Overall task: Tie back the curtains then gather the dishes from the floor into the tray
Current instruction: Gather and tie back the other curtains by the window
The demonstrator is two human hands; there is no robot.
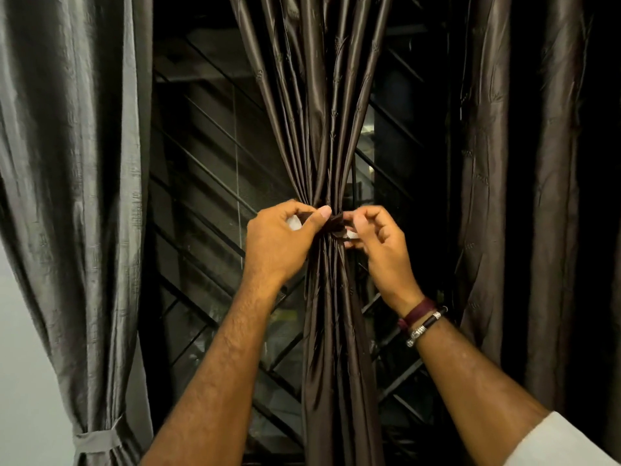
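A dark brown satin curtain (331,105) hangs in the middle, bunched tight at hand height. A dark tie-back strip (337,226) wraps the bunch. My left hand (280,243) pinches the strip's left end, thumb pressed against the fabric, with something white showing inside its fingers. My right hand (378,245) pinches the strip's right end, where a small white patch shows too. No dishes and no tray are in view.
A grey curtain (77,169) hangs at the left, bound low by a grey tie-back (95,443). Another dark curtain (524,196) hangs loose at the right. Behind them is a dark window with a diagonal metal grille (208,210). A pale wall (23,364) is at far left.
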